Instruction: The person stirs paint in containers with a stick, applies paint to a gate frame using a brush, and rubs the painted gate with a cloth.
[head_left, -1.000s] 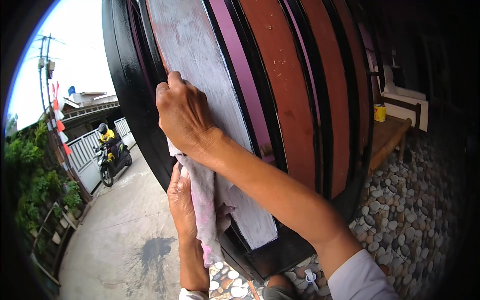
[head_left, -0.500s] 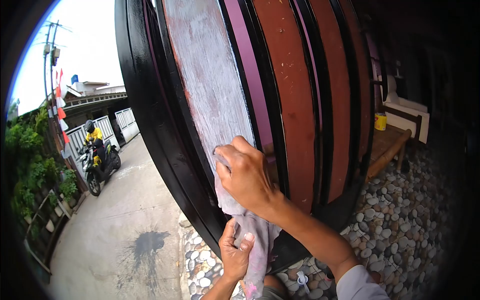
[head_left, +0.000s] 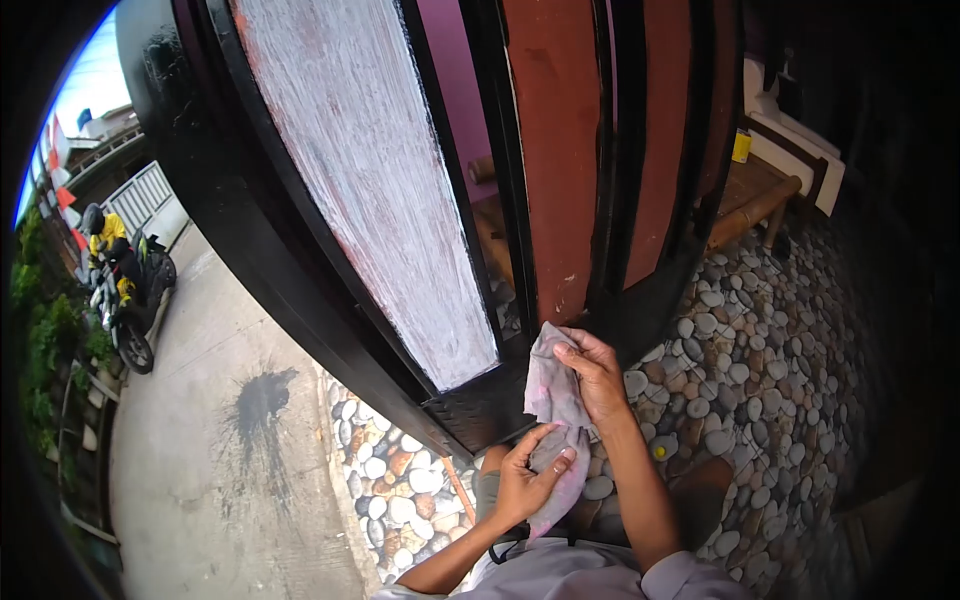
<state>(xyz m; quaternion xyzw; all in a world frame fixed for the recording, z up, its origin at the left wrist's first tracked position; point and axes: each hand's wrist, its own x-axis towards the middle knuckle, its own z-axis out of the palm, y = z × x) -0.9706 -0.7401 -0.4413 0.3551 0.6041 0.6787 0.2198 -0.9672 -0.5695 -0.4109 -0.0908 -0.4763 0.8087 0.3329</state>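
Note:
A greyish rag (head_left: 553, 388) with pink stains hangs between my two hands, in front of the lower part of a slatted gate. Higher on the cloth, my right hand (head_left: 592, 372) pinches it near its top edge. My left hand (head_left: 530, 482) grips the lower part, thumb on top. Both hands are apart from the gate. To their upper left is a slat with streaky whitish paint (head_left: 365, 170), reddish at its left edge. The reddish-brown slat (head_left: 556, 150) beside it stands just above my right hand. Black frame bars (head_left: 290, 300) surround the slats.
Pebble paving (head_left: 740, 400) spreads below and to the right. A bamboo bench (head_left: 755, 205) bears a yellow can (head_left: 741, 147). On the left, a concrete lane (head_left: 200, 430) has a dark splatter (head_left: 265, 395); a person in yellow (head_left: 108, 232) sits on a motorbike (head_left: 132, 310).
My right hand has come off the whitish slat and moved down and right with the rag. My left hand still grips the cloth, slightly further right. The view has tilted downward.

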